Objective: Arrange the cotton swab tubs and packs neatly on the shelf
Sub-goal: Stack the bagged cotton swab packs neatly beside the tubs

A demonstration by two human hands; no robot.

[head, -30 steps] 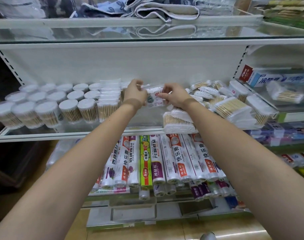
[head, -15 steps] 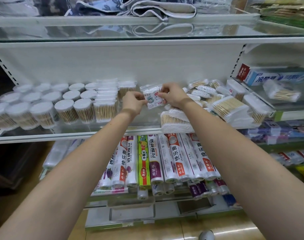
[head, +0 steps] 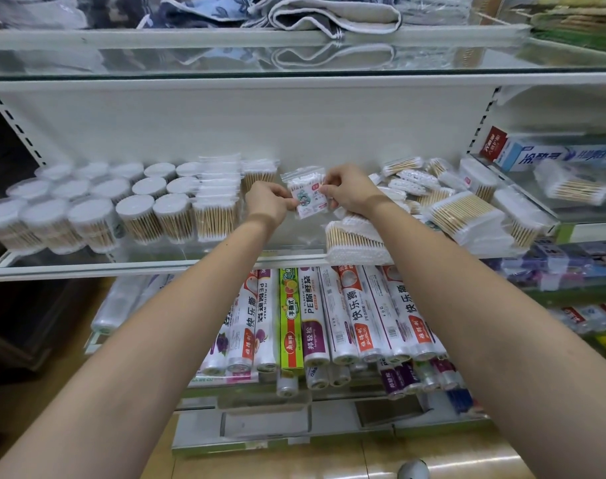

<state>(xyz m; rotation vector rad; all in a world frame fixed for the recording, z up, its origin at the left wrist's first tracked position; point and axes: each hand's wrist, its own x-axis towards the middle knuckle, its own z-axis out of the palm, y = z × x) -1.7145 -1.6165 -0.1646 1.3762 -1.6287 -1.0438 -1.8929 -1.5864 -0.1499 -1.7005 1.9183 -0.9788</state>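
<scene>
Both hands hold one small printed cotton swab pack (head: 308, 195) upright above the middle of the glass shelf (head: 156, 262). My left hand (head: 270, 202) pinches its left edge and my right hand (head: 350, 191) pinches its right edge. Round swab tubs (head: 135, 212) stand in neat rows on the shelf's left part. Upright clear packs (head: 218, 202) line up beside the tubs, just left of my left hand. To the right lies a loose heap of swab packs (head: 457, 209), and one long pack (head: 356, 242) rests at the shelf's front edge under my right wrist.
Rolls of plastic wrap (head: 329, 316) fill the shelf below. Toothpaste boxes (head: 550, 153) and another swab pack (head: 571, 188) sit on the neighbouring shelf at right. Folded towels (head: 329, 15) lie on the glass shelf above. The white back panel (head: 260, 133) stands behind the swabs.
The held pack has come down and slightly toward me from near the back panel. My left hand has shifted from the upright packs to the pack's left edge.
</scene>
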